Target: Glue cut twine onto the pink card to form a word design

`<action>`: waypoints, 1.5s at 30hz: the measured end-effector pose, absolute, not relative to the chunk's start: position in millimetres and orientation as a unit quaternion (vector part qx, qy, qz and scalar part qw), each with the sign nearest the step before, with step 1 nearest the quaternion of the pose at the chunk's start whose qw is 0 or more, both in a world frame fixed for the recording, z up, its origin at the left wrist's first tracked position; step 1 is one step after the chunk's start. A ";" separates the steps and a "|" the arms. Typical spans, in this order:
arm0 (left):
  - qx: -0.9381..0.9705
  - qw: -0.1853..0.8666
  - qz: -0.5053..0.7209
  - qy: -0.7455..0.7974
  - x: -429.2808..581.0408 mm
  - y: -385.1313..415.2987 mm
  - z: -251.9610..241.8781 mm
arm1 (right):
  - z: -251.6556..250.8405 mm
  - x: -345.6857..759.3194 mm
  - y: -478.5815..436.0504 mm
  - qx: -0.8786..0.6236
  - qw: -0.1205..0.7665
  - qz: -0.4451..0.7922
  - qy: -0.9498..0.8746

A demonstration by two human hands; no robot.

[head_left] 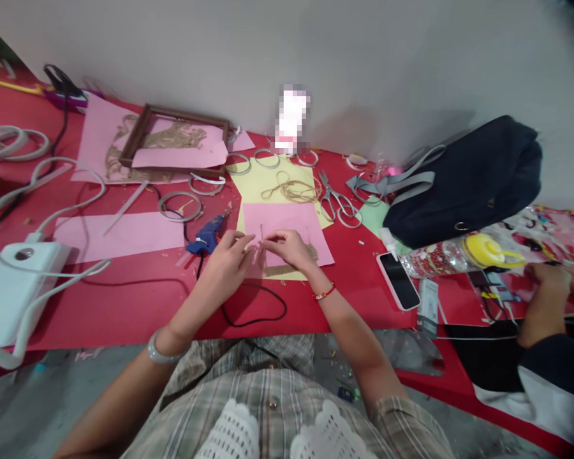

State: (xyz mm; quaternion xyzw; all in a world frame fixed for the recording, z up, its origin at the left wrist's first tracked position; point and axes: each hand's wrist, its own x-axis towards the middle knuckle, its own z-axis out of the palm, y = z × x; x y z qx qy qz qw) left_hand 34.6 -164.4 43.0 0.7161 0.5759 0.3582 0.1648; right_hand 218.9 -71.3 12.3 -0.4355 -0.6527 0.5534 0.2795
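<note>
Pink paper (287, 223) lies right of the blue glue gun (209, 233) on the table (124, 299); left hand (227, 258) and right hand (287, 247) meet over it, fingers pinching a thin strand (261, 236), apparently positioning it; steady, fine placement is needed

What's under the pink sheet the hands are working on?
A yellow sheet lies under the pink sheet, showing beyond its top and bottom edges. The left hand and right hand cover its front part, hiding what's beneath.
</note>
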 end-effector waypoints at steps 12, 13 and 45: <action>0.727 0.208 0.239 0.609 34.0 -110.9 43.9 | 56.5 337.8 -11.9 -0.648 0.344 0.160 -0.661; 0.725 0.210 0.228 0.615 34.3 -110.0 44.6 | 56.0 347.5 -4.4 -0.663 0.313 0.124 -0.669; 0.695 0.392 0.241 0.552 34.4 -94.1 49.3 | 111.1 377.6 -77.6 -0.561 0.113 0.221 -0.790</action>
